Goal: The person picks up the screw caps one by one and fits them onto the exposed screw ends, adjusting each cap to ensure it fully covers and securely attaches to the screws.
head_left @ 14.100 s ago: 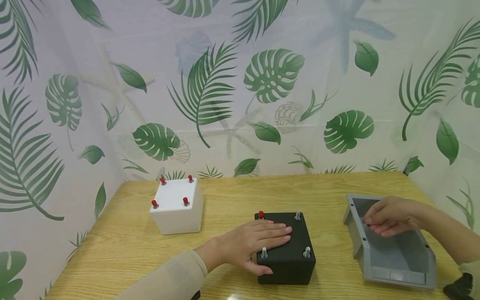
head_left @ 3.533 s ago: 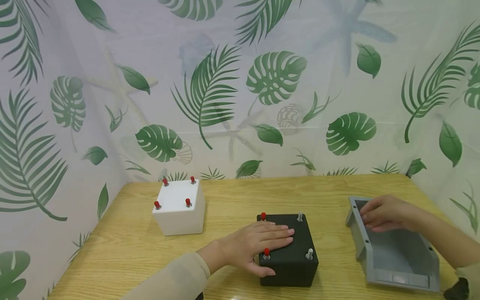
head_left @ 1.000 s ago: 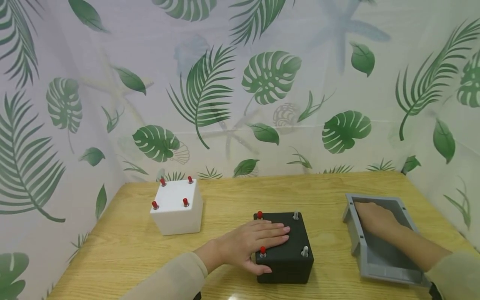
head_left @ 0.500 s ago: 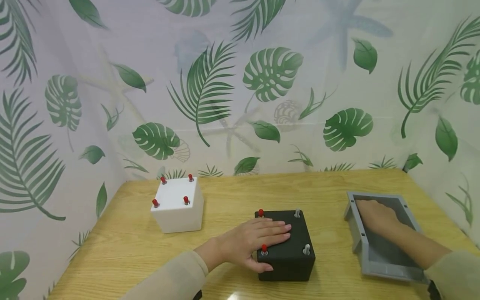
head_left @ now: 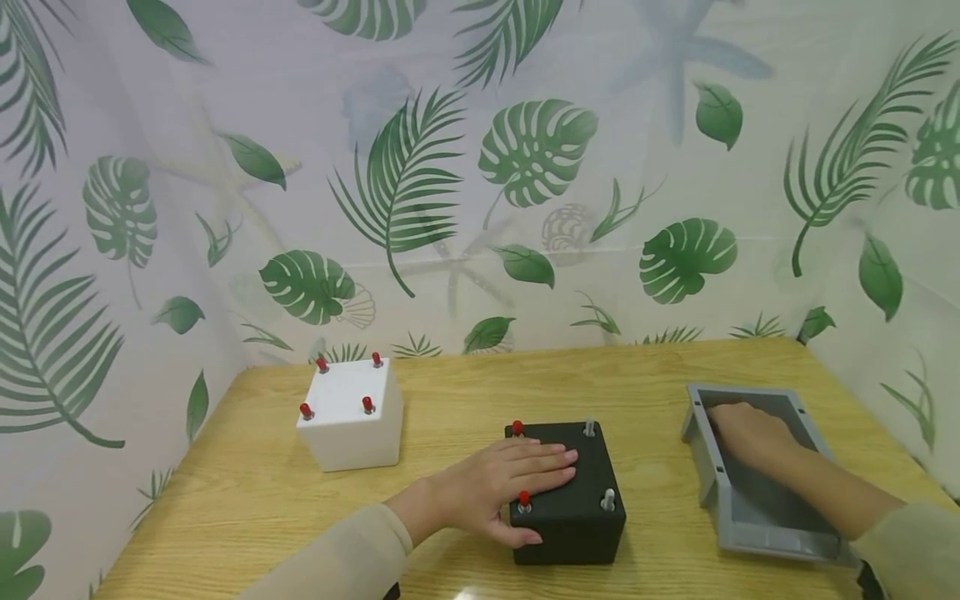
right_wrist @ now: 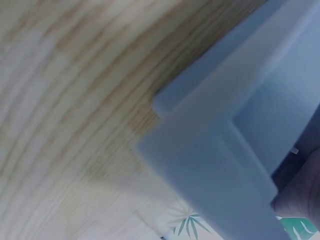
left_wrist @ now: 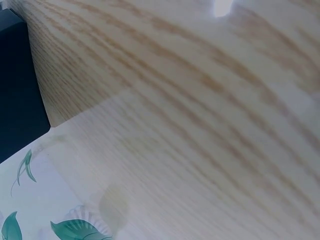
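My left hand [head_left: 517, 479] rests flat on top of a black block [head_left: 570, 537], its thumb against the front side. Red caps [head_left: 524, 498] cover the two left posts of this block. Its two right posts are bare metal threaded studs [head_left: 607, 500]. My right hand [head_left: 753, 433] reaches down into a grey open-fronted bin [head_left: 705, 458]; its fingers are hidden behind the wall. In the right wrist view only part of that hand [right_wrist: 302, 190] shows beyond the bin wall [right_wrist: 220, 165]. The left wrist view catches the black block's side [left_wrist: 20, 90].
A white block [head_left: 348, 396] with a red cap on each corner post stands at the back left. Everything sits on a wood-grain table [head_left: 465, 392]. A leaf-printed cloth [head_left: 450, 167] hangs behind and at both sides.
Since the oldest frame, a red cap has come onto the black block's near-left stud. My right hand has since lowered deeper into the bin. The left hand has stayed put.
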